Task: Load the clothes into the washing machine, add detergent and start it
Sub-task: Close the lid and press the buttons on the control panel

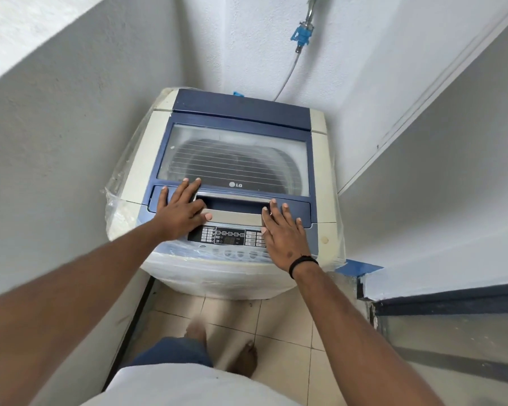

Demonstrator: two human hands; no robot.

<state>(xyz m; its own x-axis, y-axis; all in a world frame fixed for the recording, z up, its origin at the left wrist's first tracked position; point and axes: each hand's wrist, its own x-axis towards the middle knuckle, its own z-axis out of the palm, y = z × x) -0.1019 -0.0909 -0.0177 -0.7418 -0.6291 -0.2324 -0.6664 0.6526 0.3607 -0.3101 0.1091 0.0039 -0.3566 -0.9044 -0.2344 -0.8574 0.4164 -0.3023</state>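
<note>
A cream and blue top-loading washing machine (320, 133) stands in a narrow corner. Its lid (235, 159) with a clear window is down, and the dark drum shows through it. My left hand (181, 209) lies flat, fingers spread, on the lid's front left by the silver handle (232, 213). At the handle's right end my right hand (282, 230) rests flat, partly over the control panel (229, 235). Neither hand holds anything. No clothes or detergent are in view.
Grey-white walls close in on the left, back and right. A hose with a blue tap fitting (301, 35) runs down the back wall. A blue-edged ledge (361, 268) juts out at the right. Beige floor tiles (279, 317) and my bare feet lie below.
</note>
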